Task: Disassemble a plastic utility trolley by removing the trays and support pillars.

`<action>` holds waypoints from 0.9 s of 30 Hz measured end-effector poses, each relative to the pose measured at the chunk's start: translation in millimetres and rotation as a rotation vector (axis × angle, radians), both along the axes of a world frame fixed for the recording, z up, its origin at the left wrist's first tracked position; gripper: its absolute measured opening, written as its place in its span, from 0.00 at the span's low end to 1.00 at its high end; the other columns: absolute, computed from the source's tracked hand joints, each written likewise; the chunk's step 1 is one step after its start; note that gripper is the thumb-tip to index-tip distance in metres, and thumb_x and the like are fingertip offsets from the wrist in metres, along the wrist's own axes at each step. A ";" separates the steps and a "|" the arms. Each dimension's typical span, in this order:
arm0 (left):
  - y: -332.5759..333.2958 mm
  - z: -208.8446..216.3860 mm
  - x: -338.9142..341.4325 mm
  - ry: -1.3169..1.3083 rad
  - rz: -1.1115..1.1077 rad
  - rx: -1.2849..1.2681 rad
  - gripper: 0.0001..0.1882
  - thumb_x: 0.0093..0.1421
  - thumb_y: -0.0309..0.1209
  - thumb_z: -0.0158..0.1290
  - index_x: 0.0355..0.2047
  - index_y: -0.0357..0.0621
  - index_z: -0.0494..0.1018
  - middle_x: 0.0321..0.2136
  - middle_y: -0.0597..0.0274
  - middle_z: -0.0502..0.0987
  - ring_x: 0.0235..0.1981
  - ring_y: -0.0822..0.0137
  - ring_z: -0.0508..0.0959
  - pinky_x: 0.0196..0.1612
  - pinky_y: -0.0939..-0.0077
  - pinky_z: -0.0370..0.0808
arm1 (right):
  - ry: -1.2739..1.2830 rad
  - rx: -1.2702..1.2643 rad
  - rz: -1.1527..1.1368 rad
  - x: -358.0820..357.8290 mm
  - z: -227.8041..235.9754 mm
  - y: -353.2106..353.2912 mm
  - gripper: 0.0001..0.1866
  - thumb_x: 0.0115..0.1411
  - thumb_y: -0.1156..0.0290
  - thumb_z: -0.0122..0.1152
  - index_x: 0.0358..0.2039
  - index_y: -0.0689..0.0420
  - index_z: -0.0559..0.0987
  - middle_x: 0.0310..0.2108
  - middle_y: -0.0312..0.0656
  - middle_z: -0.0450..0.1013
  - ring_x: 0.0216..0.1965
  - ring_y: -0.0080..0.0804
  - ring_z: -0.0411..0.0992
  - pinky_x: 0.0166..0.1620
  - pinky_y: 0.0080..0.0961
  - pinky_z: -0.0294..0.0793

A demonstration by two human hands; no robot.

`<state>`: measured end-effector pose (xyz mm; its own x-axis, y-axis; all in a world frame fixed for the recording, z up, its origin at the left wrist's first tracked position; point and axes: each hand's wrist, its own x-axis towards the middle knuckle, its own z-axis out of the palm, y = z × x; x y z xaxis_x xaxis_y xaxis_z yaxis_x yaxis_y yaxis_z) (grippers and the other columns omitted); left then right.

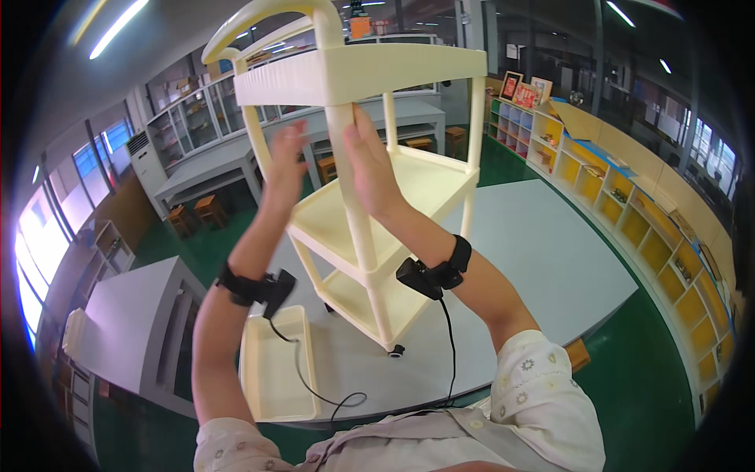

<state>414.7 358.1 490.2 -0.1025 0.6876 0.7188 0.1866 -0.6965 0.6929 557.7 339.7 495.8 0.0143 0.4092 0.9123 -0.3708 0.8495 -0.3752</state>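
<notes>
A cream plastic three-tier trolley [405, 72] stands upright on a white table [519, 259], its handle [259, 14] at the upper left. My right hand [371, 169] lies flat along the near corner post [355, 212], just under the top tier, fingers stretched upward. To the left of that post, my left hand [285, 169] is raised with its fingers apart, slightly blurred and holding nothing. Whether it touches the trolley I cannot tell. A black caster [395, 351] shows below the nearest lower corner.
A shallow cream bin [277, 370] rests on the table at the near left. Black devices are strapped to both wrists, and a cable [451, 338] trails from the right one. Shelving [629, 204] lines the right side. Another table [126, 322] stands left, with wooden stools [209, 209] beyond.
</notes>
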 end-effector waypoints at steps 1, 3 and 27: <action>-16.8 -1.4 17.9 0.009 -0.284 0.040 0.28 0.60 0.50 0.35 0.50 0.40 0.58 0.48 0.57 0.62 0.44 0.68 0.64 0.44 0.74 0.63 | -0.022 0.025 0.005 -7.1 -3.0 -4.9 0.22 0.61 0.60 0.37 0.50 0.63 0.59 0.36 0.46 0.61 0.37 0.31 0.61 0.46 0.26 0.59; -31.8 5.9 48.9 -0.155 -0.190 0.102 0.25 0.60 0.48 0.36 0.44 0.36 0.63 0.40 0.60 0.66 0.40 0.71 0.65 0.43 0.77 0.62 | -0.208 0.042 -0.345 -10.4 -8.8 -15.4 0.25 0.59 0.64 0.40 0.54 0.65 0.55 0.42 0.50 0.58 0.44 0.40 0.56 0.51 0.30 0.53; -3.0 25.4 -56.5 -0.284 -0.609 -0.050 0.26 0.56 0.57 0.34 0.34 0.45 0.61 0.13 0.72 0.53 0.11 0.83 0.51 0.20 0.90 0.52 | 0.077 -0.525 -0.141 263.4 19.9 61.9 0.23 0.60 0.51 0.37 0.37 0.58 0.70 0.24 0.39 0.70 0.27 0.29 0.69 0.34 0.24 0.68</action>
